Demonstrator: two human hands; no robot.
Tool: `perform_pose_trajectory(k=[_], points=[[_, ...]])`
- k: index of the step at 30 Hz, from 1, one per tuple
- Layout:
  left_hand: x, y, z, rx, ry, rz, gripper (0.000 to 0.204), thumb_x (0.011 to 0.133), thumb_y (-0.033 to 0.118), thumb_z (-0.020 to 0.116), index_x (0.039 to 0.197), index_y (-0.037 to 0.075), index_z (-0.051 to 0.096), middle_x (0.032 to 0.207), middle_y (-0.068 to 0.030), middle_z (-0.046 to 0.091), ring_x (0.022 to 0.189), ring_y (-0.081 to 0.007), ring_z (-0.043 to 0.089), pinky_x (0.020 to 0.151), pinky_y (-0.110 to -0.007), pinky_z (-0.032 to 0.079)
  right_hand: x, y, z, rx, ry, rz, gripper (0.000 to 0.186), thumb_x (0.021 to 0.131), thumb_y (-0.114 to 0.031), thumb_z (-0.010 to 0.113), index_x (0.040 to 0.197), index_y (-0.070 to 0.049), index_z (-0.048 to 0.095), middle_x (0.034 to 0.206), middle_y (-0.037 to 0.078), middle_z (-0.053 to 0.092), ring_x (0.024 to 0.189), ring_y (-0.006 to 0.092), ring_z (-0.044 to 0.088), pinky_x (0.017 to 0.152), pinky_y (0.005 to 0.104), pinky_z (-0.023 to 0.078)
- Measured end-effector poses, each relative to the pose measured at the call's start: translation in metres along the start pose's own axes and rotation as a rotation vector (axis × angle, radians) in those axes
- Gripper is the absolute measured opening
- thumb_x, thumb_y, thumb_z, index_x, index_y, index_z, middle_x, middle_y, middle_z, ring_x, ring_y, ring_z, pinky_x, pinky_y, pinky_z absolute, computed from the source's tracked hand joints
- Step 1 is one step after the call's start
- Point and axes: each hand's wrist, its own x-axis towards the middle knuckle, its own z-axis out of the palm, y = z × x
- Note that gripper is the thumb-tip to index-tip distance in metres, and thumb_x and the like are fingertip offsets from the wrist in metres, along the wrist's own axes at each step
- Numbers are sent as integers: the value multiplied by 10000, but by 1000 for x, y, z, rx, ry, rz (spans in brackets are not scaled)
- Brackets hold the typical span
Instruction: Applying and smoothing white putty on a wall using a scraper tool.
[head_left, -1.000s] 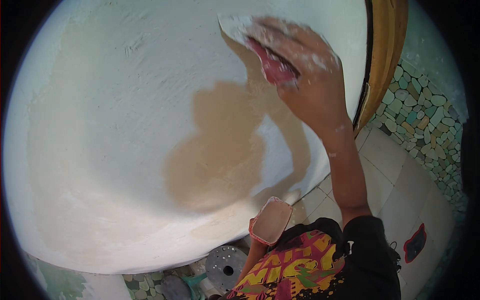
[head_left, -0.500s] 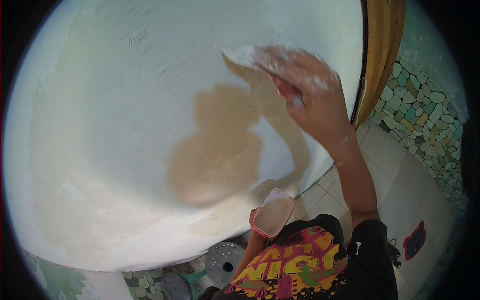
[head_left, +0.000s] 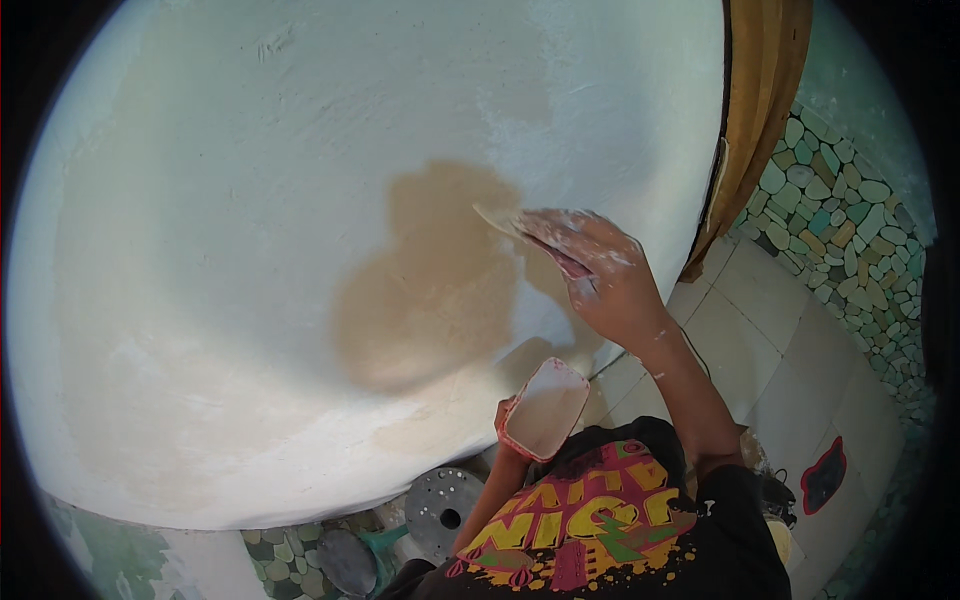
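My right hand, smeared with white paste, is closed around a thin, flat putty scraper. The scraper's pale edge points left at the broad white wall; whether it touches the surface I cannot tell. Lower down, my left hand grips a rectangular plastic tub with a reddish, smeared rim, close to my shirt. Whitish residue coats the inside of the tub. Most of the left hand's fingers are hidden behind it. Shadows of my head and arm fall brown across the wall.
A wooden frame borders the wall on the right. Beyond it lie pale floor tiles and a pebble-patterned surface. A dark red-edged piece lies on the tiles. A round grey disc with holes is below the wall.
My right hand has moved downward with the scraper, away from the upper wall and nearer the tub. The tub in my left hand has risen slightly.
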Motion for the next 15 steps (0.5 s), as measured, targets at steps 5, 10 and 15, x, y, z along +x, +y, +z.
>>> perform_pose_trajectory(k=[5,10,15], points=[[1,-3,12,-8,62,-1,600,991,399,438,1465,35,490,1394,-202,594,1269,-399,592,1074,-517,502,-59,10,-13,145,-232,163,494,764,108,659,1218,-73,727,1134,140,738,1058,345,693,935,407,563],[4,-1,-2,-77,92,-39,564,961,383,470,1390,25,546,1314,-206,637,1199,-398,624,1057,-517,507,-92,13,-22,447,-636,330,289,841,42,699,1125,-8,726,1032,159,734,933,342,711,818,375,571],[11,10,-6,-146,101,-61,531,930,367,501,1315,15,603,1233,-210,679,1129,-398,656,1040,-516,513,-113,6,-13,537,-683,514,210,875,28,705,1084,0,708,1022,122,735,931,235,721,823,353,576]])
